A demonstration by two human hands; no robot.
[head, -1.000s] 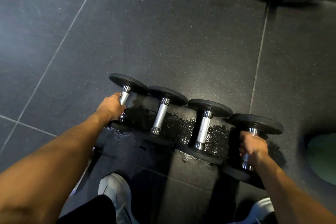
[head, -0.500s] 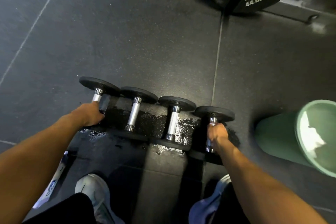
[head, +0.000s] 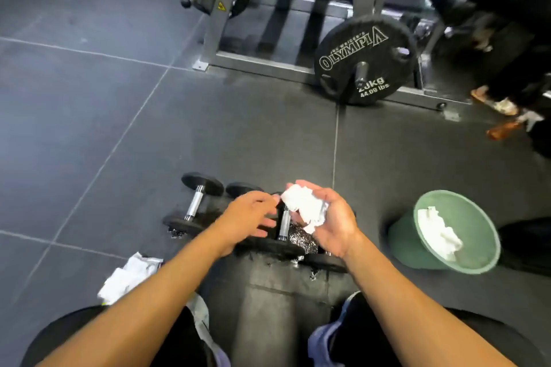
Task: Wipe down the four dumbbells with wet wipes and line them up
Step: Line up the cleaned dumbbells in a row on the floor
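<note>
While the four dumbbells (head: 193,205) sit side by side in a row on the rubber floor (head: 89,128) right in front of my knees, both my hands are over the middle of the row. Only the leftmost one is fully in view. My left hand covers most of the second, the third's chrome handle shows between my hands, and the fourth is mostly under my right.

My right hand (head: 334,220) is palm-up, fingers loosely curled round a crumpled wad of white wet wipes (head: 304,208). My left hand (head: 250,217) is relaxed, fingers stretched toward the wad's left edge and gripping nothing. Can't tell if the fingertips actually touch it.

There's a shiny wet patch (head: 298,240) under the dumbbells. Just right of the row a green bin (head: 402,241) leans toward me with used wipes (head: 438,232) inside. Near left, by my leg, lies a white wipe packet (head: 131,274). On the far side are a grey rack (head: 214,24) with a black 20kg plate (head: 363,59), plus somebody's feet (head: 495,104) far right.
</note>
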